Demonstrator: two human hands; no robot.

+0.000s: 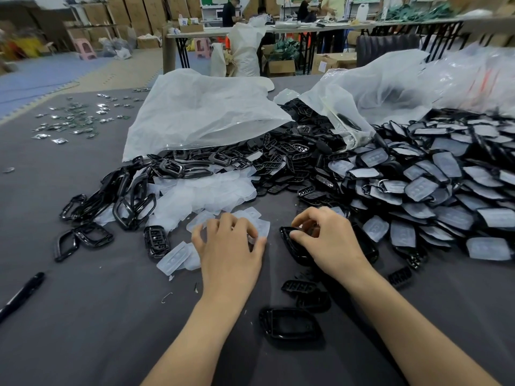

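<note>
Our right hand (330, 240) is gripping a black shell (296, 253), our left hand (231, 243) pinching a clear pad (263, 227); we are judging ourselves midway, padded shells (420, 188) lying piled beside many loose frames (131, 196).

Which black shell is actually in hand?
The black shell pinched by the right hand; the loose shell between the forearms lies untouched on the cloth.

Open surface (83, 330) runs along the near edge and near-left corner, crossed only by a pen (22, 293) at the left edge. Loose black shells (289, 324) dot the near middle. Beyond, black frames (131, 196), clear pads (206, 190), plastic bags (200, 112) and heaped padded shells (432, 190) block the middle and right edge.
</note>
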